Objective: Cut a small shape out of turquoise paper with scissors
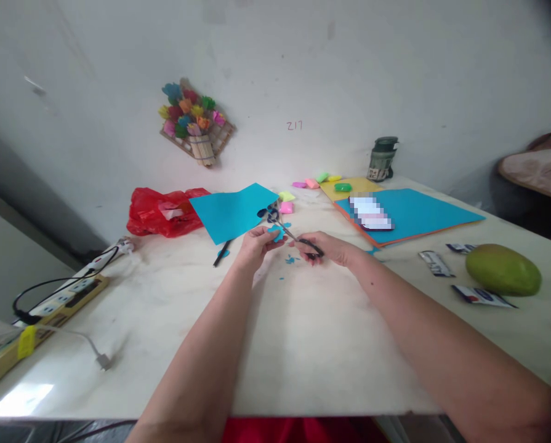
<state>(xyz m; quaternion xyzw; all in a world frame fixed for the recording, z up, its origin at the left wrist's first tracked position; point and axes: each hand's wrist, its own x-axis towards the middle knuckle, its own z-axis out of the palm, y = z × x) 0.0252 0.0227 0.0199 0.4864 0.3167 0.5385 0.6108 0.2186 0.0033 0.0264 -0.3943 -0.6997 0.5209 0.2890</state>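
My left hand (260, 242) pinches a small blue paper piece (277, 233) near the middle of the table. Black-handled scissors (309, 247) are in my right hand (324, 245), their blades pointing up and left at the paper's edge. Small blue scraps (290, 260) lie on the table just below the hands. Behind my left hand lies a large blue sheet (233, 212), with a black pen (222, 253) beside its lower corner, resting over a small blue piece.
A red plastic bag (164, 212) and a power strip (67, 301) are on the left. Colored clay packs (343, 187) lie at the back. On the right are stacked sheets (423, 212), a phone (371, 212), a green fruit (503, 269), small packets (436, 264) and a bottle (382, 160).
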